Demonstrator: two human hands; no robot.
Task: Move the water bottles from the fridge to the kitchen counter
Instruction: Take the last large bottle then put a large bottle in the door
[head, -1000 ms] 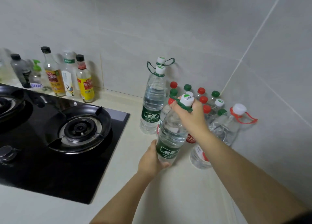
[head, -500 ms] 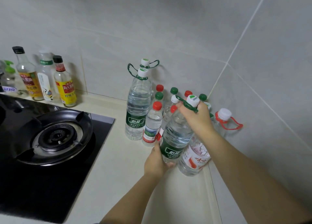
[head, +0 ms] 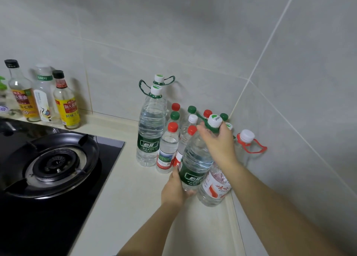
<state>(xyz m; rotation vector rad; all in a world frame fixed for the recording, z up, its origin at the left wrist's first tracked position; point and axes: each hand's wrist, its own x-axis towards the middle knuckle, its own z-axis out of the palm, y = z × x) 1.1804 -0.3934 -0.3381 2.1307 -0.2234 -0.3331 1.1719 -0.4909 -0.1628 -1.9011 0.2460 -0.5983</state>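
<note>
In the back right corner of the pale beige table, where two grey tiled walls meet, a large clear plastic water bottle with a green label is held in both hands. It is tilted so that its white cap leans toward the corner. The left hand has its grip curled round the lowest part of the bottle, below the label. Whether the base touches the table cannot be told. The right hand has its grip closed round the neck just under the cap, and the green carry loop sticks out to the left of the fingers. Just beside the held bottle, on its right and near the side wall, stands a clear bottle with a red and white label. Above the right forearm a white cap with a red carry loop shows; whether it belongs to that bottle cannot be told. Behind the held bottle is a cluster of small clear bottles with red, green and white caps, packed close together. At the cluster's left a tall clear bottle with a green label and green carry loop stands upright, with a second bottle like it just behind. Well apart, on the table's left side, lies a black glass gas hob with a round burner. Along the back edge behind the hob stand three glass condiment bottles.
</note>
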